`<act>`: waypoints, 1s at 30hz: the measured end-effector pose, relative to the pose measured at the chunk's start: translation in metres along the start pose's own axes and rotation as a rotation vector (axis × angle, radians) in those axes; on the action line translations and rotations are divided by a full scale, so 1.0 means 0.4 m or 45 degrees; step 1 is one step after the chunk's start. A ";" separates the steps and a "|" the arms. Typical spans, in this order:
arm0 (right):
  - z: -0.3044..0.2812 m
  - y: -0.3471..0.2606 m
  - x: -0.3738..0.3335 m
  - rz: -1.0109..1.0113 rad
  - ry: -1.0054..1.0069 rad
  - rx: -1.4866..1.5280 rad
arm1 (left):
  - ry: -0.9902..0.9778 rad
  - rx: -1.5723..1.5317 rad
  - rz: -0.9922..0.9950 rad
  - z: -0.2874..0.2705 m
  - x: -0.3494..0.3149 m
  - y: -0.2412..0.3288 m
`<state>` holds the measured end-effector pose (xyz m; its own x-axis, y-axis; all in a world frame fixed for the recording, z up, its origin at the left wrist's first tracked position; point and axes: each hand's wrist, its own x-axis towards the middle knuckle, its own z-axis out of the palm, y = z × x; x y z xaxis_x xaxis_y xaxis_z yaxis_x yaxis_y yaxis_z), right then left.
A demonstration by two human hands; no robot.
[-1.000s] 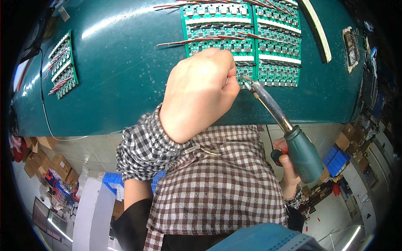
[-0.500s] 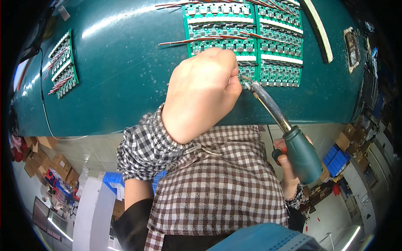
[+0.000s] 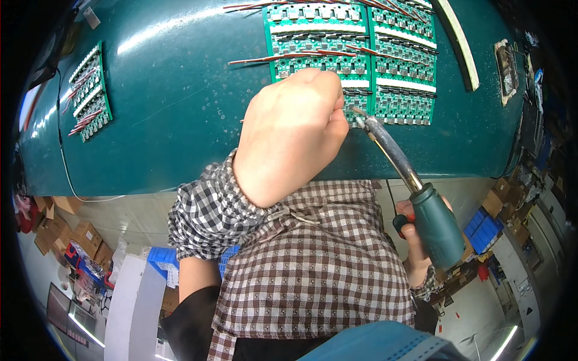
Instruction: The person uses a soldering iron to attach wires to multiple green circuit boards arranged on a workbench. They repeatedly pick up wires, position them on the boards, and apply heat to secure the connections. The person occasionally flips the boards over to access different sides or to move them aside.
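My left hand [image 3: 292, 135] is closed over the near edge of a panel of green circuit boards [image 3: 403, 107], fingers pinched together. Whatever sits in that pinch is hidden by the hand. In my right hand [image 3: 416, 249] is a soldering iron [image 3: 438, 225] with a thick green handle and a long metal barrel. Its tip points up and left, just right of my left fingertips over the near boards; I cannot tell whether it touches them. Red and dark wires [image 3: 292, 57] lie across the panel, alongside white strips.
A smaller circuit board panel [image 3: 90, 93] with red wires lies at the left of the green tabletop [image 3: 168, 120]. A long pale-faced bar [image 3: 457, 45] and a worn rectangular tray [image 3: 506, 69] are at the right. Below the table are cardboard boxes [image 3: 89, 237] and blue bins [image 3: 483, 230].
The soldering iron has shifted slightly right and down, its tip a little farther from my left fingertips. My left hand has barely moved.
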<state>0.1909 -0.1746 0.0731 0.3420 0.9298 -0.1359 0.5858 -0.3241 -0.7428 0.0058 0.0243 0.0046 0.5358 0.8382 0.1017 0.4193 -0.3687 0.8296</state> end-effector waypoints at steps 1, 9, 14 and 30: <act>0.000 0.001 0.001 -0.007 -0.003 -0.005 | -0.003 0.003 -0.006 -0.001 0.000 0.000; -0.001 0.013 0.001 -0.069 -0.039 -0.049 | 0.007 -0.006 0.003 0.000 -0.002 -0.001; 0.000 0.013 -0.002 -0.070 -0.036 -0.074 | 0.009 0.003 0.016 0.001 -0.001 0.000; 0.004 0.009 -0.004 -0.057 0.039 -0.058 | 0.012 0.010 0.012 0.002 -0.001 -0.001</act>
<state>0.1913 -0.1768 0.0694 0.3368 0.9379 -0.0827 0.6334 -0.2907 -0.7171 0.0060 0.0237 0.0036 0.5328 0.8384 0.1149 0.4201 -0.3799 0.8242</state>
